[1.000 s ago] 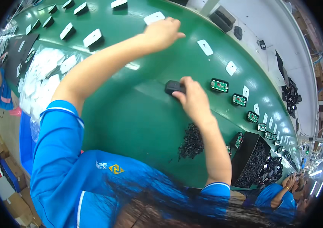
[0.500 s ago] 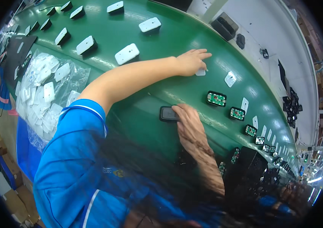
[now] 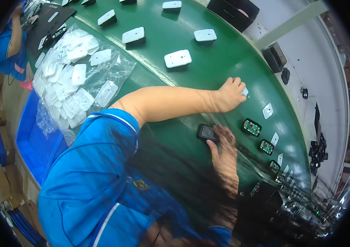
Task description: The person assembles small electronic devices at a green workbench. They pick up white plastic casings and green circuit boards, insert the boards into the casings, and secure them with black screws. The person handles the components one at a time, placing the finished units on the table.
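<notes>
My left arm reaches across the green belt. At its end, my left hand [image 3: 231, 95] has its fingers curled down on a small white cover plate [image 3: 245, 91], and only the plate's edge shows past the fingertips. Closer to me, a black rectangular case [image 3: 206, 132] lies on the belt. My right hand [image 3: 225, 146] is closed around the case's right end, thumb along the near side. Strands of dark hair blur part of that hand. Beyond my left hand lies another loose white plate [image 3: 267, 110]. Black cases with green circuit boards [image 3: 252, 127] follow to the right.
White-topped black units [image 3: 178, 59] stand spaced along the green belt [image 3: 150, 68]. On the left, a clear bag of white covers [image 3: 79, 75] rests above a blue bin [image 3: 33, 127]. Another person's arm [image 3: 15, 37] shows at the far left. Black boxes [image 3: 233, 12] sit beyond the belt's rim.
My view has shifted, so the belt and bag appear farther right. My left fingers, stretched out before, are now curled over the white plate. My right thumb has come round the black case's near side.
</notes>
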`<move>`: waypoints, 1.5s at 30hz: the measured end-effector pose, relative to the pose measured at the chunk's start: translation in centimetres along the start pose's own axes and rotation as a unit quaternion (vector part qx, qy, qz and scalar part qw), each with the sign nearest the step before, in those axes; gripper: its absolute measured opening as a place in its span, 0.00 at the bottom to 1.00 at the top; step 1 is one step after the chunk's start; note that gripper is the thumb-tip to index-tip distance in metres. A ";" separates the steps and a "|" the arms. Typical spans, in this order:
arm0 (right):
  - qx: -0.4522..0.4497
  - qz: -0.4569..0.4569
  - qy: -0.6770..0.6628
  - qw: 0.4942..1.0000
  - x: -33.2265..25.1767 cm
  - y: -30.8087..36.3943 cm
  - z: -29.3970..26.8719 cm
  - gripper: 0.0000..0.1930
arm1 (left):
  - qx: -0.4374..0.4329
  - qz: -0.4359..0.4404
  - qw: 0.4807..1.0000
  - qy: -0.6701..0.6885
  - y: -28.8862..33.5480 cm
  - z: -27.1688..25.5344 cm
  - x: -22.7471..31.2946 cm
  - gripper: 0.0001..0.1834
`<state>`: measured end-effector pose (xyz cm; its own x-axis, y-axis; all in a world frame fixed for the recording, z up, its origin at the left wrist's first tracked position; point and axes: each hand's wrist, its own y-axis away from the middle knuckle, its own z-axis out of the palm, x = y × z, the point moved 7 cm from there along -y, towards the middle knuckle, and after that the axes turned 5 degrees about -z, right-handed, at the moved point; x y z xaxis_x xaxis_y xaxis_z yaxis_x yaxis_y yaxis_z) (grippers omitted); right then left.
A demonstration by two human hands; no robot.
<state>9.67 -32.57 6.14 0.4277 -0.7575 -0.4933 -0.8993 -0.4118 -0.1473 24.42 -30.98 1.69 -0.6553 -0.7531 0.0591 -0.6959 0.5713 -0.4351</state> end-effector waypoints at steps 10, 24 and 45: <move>0.053 0.003 -0.036 0.998 0.6 -0.3 -3.0 0.20 | 0.038 0.062 0.982 0.173 -0.6 0.4 -2.0 0.19; 0.135 0.071 0.069 0.986 10.2 -9.8 -4.9 0.18 | 0.036 -0.025 0.928 0.370 1.2 -2.4 -6.6 0.32; 0.092 -0.041 0.115 0.988 11.3 -10.9 -1.3 0.17 | 0.089 0.077 0.970 0.214 2.5 -0.8 -5.8 0.15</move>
<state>24.40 -37.34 3.25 0.4908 -0.8288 -0.2687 -0.8527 -0.3936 -0.3434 26.23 -24.94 0.94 -0.8359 -0.4371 0.3321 -0.5432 0.5716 -0.6150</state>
